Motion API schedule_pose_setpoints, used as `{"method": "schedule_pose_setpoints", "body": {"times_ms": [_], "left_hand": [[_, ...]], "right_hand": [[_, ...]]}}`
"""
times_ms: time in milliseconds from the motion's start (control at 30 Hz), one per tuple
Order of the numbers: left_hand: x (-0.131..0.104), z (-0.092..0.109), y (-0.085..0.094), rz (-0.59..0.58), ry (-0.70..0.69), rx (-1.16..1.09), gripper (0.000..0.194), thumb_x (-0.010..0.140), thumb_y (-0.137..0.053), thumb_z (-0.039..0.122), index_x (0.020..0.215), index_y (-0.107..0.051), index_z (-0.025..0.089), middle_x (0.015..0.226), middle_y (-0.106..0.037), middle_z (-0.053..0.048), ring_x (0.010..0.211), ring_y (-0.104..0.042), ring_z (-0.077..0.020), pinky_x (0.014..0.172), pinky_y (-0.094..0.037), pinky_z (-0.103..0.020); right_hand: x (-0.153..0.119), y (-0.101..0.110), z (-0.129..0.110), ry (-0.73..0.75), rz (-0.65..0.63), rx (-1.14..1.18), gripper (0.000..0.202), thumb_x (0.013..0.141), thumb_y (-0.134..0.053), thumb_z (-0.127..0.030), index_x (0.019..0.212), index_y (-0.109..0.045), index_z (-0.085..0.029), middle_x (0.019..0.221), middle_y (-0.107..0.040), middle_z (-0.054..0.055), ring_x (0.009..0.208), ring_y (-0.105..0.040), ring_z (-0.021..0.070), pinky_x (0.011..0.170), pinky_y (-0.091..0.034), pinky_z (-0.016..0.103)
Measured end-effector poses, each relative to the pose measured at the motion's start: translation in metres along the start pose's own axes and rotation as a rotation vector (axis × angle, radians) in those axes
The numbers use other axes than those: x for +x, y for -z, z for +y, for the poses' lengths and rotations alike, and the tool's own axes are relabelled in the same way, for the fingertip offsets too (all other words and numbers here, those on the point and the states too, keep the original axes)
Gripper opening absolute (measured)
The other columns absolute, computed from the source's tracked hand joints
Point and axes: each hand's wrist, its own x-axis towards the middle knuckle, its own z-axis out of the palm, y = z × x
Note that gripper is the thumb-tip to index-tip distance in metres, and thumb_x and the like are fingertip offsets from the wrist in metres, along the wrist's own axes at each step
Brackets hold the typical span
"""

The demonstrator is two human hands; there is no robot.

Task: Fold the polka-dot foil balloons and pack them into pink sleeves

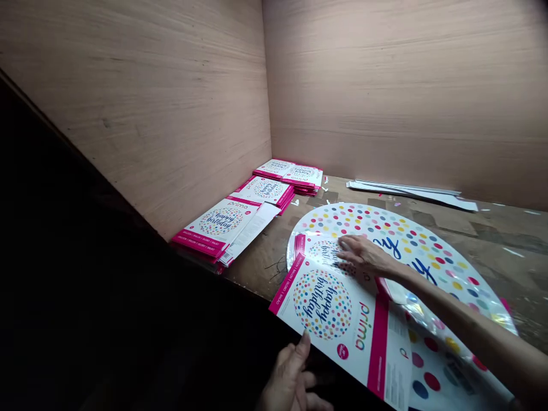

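Note:
A printed white and pink "happy birthday" card sleeve point(323, 302) lies at the table's front edge, its printed front angled toward me. My left hand point(293, 377) is below it, thumb tip at the sleeve's lower edge and fingers apart. My right hand point(363, 257) reaches across from the right, fingers resting on a second printed panel point(319, 251) behind the first. That panel looks glossy, and whether it joins the front one I cannot tell. Beneath both spreads a large round dotted foil balloon point(445, 251), flat, with blue lettering partly covered by my right arm.
Stacks of similar printed cards stand along the left wall point(184, 103): a near stack point(222, 222), a middle one point(268, 191) and far ones point(302, 174). White strips point(411, 191) lie by the back wall point(385, 85). Paper scraps dot the brown tabletop point(257, 268).

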Motion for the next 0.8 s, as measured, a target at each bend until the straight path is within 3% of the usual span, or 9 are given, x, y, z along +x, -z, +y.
{"method": "schedule_pose_setpoints", "body": {"times_ms": [133,233,333,433,533,600,667,800], "left_hand": [[-0.008,0.019,-0.03,-0.071,-0.069,-0.068,0.043,0.079,-0.06,0.043,0.108,-0.049,0.013,0.113,-0.057,-0.017,0.1,-0.057,-0.0323,0.075,-0.048,-0.044],[-0.009,0.022,-0.044,-0.088,-0.102,-0.191,0.039,0.082,-0.059,0.031,0.113,-0.051,0.01,0.109,-0.061,-0.018,0.103,-0.057,-0.0322,0.085,-0.045,-0.046],[-0.007,0.018,-0.049,-0.075,-0.103,-0.304,0.042,0.084,-0.056,0.025,0.121,-0.048,0.007,0.107,-0.062,-0.02,0.102,-0.058,-0.0324,0.09,-0.042,-0.047],[-0.007,0.017,-0.048,-0.02,-0.115,-0.369,0.048,0.083,-0.055,0.024,0.127,-0.044,0.007,0.106,-0.063,-0.02,0.101,-0.059,-0.0329,0.091,-0.041,-0.049],[-0.011,0.022,-0.041,-0.022,-0.167,-0.362,0.054,0.078,-0.062,0.022,0.127,-0.045,0.009,0.105,-0.064,-0.019,0.101,-0.059,-0.0341,0.091,-0.041,-0.05],[-0.016,0.026,-0.037,-0.077,-0.228,-0.335,0.054,0.075,-0.066,0.022,0.125,-0.049,0.01,0.105,-0.064,-0.018,0.1,-0.059,-0.0351,0.091,-0.041,-0.05],[-0.023,0.03,-0.035,-0.108,-0.319,-0.307,0.051,0.073,-0.068,0.024,0.12,-0.053,0.011,0.104,-0.064,-0.018,0.1,-0.058,-0.0356,0.09,-0.042,-0.051],[-0.04,0.047,-0.033,-0.076,-0.521,-0.248,0.047,0.069,-0.072,0.036,0.109,-0.06,0.013,0.096,-0.066,-0.015,0.096,-0.06,-0.0336,0.086,-0.045,-0.047]], "right_hand": [[-0.021,-0.005,-0.027,-0.004,0.043,-0.021,0.05,0.084,-0.043,-0.051,0.114,-0.054,-0.014,0.107,-0.056,0.016,0.097,-0.051,0.0267,0.083,-0.039,0.037],[-0.033,-0.003,-0.049,-0.055,-0.019,0.08,0.048,0.083,-0.043,-0.054,0.109,-0.055,-0.016,0.097,-0.057,0.012,0.088,-0.053,0.0233,0.075,-0.041,0.033],[-0.038,-0.002,-0.068,-0.117,-0.113,0.151,0.046,0.08,-0.043,-0.059,0.094,-0.058,-0.017,0.086,-0.057,0.008,0.079,-0.053,0.0207,0.068,-0.04,0.03],[-0.039,-0.002,-0.079,-0.215,-0.144,0.17,0.046,0.069,-0.056,-0.06,0.081,-0.057,-0.017,0.084,-0.058,0.008,0.079,-0.053,0.0228,0.067,-0.04,0.032],[-0.044,0.002,-0.087,-0.308,-0.238,0.619,0.043,0.061,-0.068,-0.051,0.083,-0.059,-0.016,0.084,-0.062,0.007,0.08,-0.057,0.0234,0.068,-0.043,0.032],[-0.049,0.007,-0.091,-0.267,-0.338,1.054,0.041,0.063,-0.069,-0.041,0.094,-0.059,-0.015,0.087,-0.065,0.006,0.08,-0.06,0.0223,0.073,-0.046,0.033],[-0.053,0.013,-0.096,-0.189,-0.425,1.344,0.044,0.065,-0.069,-0.031,0.105,-0.058,-0.016,0.091,-0.067,0.006,0.081,-0.062,0.0216,0.077,-0.047,0.034],[-0.043,0.039,-0.113,-0.153,-0.525,1.381,0.042,0.062,-0.069,-0.024,0.102,-0.063,-0.015,0.083,-0.069,0.005,0.075,-0.064,0.023,0.074,-0.05,0.036]]}}
